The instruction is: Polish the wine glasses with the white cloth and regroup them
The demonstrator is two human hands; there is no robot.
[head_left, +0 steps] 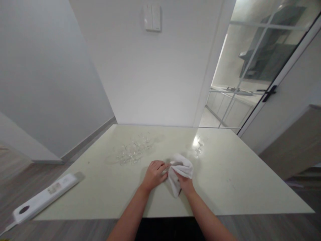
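A white cloth is bunched in my right hand, whose fingers are partly covered by its folds. My left hand is closed at the cloth's left side. A small pale or clear part shows by its fingertips, but what it grips is too hidden to name. Several clear stemmed glasses stand close together on the table, beyond my left hand. Another clear stemmed glass stands apart at the far right, beyond the cloth, beside a bright reflection.
Both hands are over a pale glossy table whose far edge meets a white wall. A white power strip lies at the table's left edge. To the right is a glass-paned door with a black handle.
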